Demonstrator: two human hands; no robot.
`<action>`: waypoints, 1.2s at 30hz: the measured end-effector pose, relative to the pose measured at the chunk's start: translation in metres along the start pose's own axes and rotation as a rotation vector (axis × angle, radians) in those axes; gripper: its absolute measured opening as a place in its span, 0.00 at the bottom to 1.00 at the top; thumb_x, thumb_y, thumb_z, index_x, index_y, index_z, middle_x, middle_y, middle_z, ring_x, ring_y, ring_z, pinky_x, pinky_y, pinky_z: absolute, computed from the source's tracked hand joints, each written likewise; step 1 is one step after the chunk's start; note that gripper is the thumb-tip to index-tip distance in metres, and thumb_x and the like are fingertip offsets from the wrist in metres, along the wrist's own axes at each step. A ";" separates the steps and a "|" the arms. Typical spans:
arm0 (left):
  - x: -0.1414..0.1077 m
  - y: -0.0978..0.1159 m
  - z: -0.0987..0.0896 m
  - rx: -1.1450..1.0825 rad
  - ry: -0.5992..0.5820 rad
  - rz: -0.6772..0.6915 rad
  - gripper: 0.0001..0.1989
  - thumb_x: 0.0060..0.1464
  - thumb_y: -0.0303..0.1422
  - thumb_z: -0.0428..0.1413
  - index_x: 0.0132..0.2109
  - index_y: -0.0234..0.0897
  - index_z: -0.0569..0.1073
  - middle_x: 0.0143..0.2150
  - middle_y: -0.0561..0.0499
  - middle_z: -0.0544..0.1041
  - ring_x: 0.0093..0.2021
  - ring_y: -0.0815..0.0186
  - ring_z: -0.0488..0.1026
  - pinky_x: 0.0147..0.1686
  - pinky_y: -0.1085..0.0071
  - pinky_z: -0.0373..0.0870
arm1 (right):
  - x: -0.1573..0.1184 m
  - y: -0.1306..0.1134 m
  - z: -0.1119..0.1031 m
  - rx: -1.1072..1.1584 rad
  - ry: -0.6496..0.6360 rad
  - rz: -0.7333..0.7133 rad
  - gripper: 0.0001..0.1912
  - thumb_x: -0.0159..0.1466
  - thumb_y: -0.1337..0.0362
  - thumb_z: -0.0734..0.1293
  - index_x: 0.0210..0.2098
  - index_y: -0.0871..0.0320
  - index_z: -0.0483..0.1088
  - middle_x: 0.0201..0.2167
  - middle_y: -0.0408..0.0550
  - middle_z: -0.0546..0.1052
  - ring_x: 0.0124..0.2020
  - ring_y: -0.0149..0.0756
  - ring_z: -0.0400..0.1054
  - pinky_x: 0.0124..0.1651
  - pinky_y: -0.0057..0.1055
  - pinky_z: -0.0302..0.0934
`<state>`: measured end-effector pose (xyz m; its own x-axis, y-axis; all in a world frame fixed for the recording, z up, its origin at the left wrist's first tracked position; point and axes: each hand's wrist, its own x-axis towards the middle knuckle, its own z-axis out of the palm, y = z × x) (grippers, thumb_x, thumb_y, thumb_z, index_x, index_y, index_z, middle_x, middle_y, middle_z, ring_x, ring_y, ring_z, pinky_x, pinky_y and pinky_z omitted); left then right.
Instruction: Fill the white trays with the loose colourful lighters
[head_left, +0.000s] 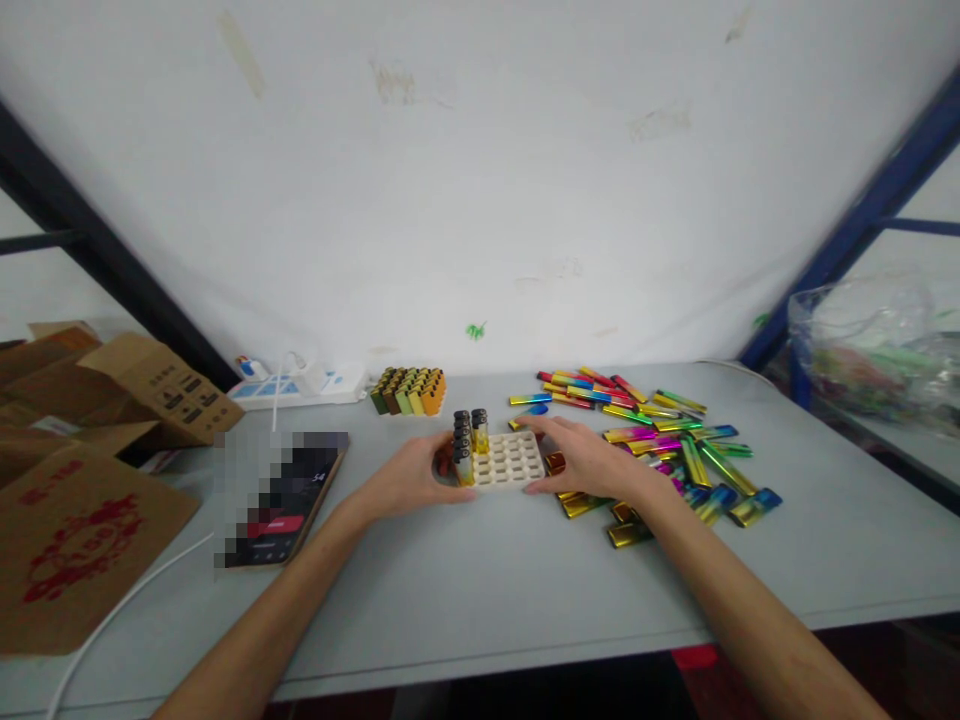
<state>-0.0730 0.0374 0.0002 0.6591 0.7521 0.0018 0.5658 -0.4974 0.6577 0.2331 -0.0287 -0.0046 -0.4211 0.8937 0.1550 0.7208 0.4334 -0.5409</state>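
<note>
Head cam here – left hand (409, 478) is cupped against the left end of a white grid tray (510, 460), and the right hand (581, 458) is draped over its right edge, so they're apart with the tray between them. Can't tell how hard either one is gripping. The tray sits mid-bench (525, 600), with dark-capped yellow cartridges (462, 452) standing in its left columns and most other holes open. Just right of it lies a loose heap of shiny gradient sticks (660, 450), and further back is a packed block of olive-to-orange cartridges (409, 390). My worry – those tall cartridges look top-heavy, so a tilt could tip them, and a slip of the right hand could shove the heap around
</note>
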 end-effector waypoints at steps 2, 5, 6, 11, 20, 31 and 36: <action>0.000 0.001 0.000 0.009 0.005 0.002 0.30 0.47 0.51 0.71 0.48 0.33 0.77 0.40 0.49 0.80 0.36 0.60 0.73 0.33 0.67 0.70 | -0.001 -0.002 -0.001 0.003 0.008 0.011 0.47 0.61 0.55 0.80 0.74 0.53 0.60 0.61 0.60 0.75 0.60 0.54 0.72 0.61 0.51 0.71; 0.000 0.002 -0.001 0.026 0.018 0.010 0.29 0.47 0.51 0.71 0.47 0.34 0.78 0.39 0.49 0.80 0.35 0.60 0.74 0.32 0.67 0.70 | -0.002 -0.005 -0.001 -0.001 0.020 0.022 0.47 0.61 0.55 0.81 0.74 0.51 0.61 0.61 0.59 0.76 0.60 0.54 0.73 0.62 0.51 0.71; 0.000 0.002 -0.001 0.030 0.020 0.010 0.29 0.47 0.51 0.71 0.47 0.34 0.78 0.39 0.49 0.81 0.35 0.59 0.74 0.32 0.67 0.70 | -0.002 -0.006 -0.001 -0.008 0.019 0.025 0.46 0.61 0.55 0.81 0.74 0.51 0.61 0.62 0.59 0.76 0.61 0.54 0.73 0.62 0.51 0.70; -0.001 0.005 -0.001 0.061 0.024 0.009 0.28 0.47 0.51 0.70 0.47 0.34 0.78 0.39 0.48 0.81 0.35 0.59 0.75 0.32 0.67 0.71 | -0.003 -0.006 -0.005 -0.033 0.036 -0.010 0.47 0.61 0.48 0.80 0.73 0.53 0.63 0.66 0.61 0.74 0.65 0.57 0.70 0.65 0.53 0.68; -0.003 0.012 -0.003 0.074 0.035 -0.005 0.27 0.46 0.51 0.70 0.44 0.34 0.78 0.37 0.49 0.81 0.34 0.61 0.74 0.31 0.67 0.70 | -0.026 0.040 -0.071 -0.190 0.747 0.180 0.23 0.74 0.46 0.64 0.46 0.57 0.80 0.45 0.58 0.85 0.48 0.52 0.81 0.55 0.50 0.73; -0.002 0.012 -0.001 0.060 0.024 0.007 0.27 0.47 0.51 0.70 0.44 0.34 0.77 0.37 0.49 0.79 0.34 0.61 0.72 0.32 0.66 0.68 | -0.102 0.150 -0.117 -0.405 0.533 0.521 0.19 0.64 0.50 0.67 0.39 0.58 0.81 0.39 0.58 0.86 0.39 0.53 0.79 0.45 0.47 0.71; -0.002 0.010 -0.001 0.039 0.021 -0.005 0.27 0.46 0.50 0.71 0.45 0.35 0.77 0.38 0.48 0.80 0.35 0.60 0.73 0.32 0.66 0.68 | -0.107 0.160 -0.108 -0.434 0.362 0.576 0.15 0.64 0.54 0.69 0.37 0.57 0.84 0.38 0.59 0.86 0.38 0.53 0.79 0.43 0.44 0.71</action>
<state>-0.0690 0.0317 0.0074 0.6459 0.7633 0.0141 0.5883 -0.5094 0.6280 0.4534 -0.0428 -0.0181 0.2329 0.9404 0.2478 0.9512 -0.1672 -0.2595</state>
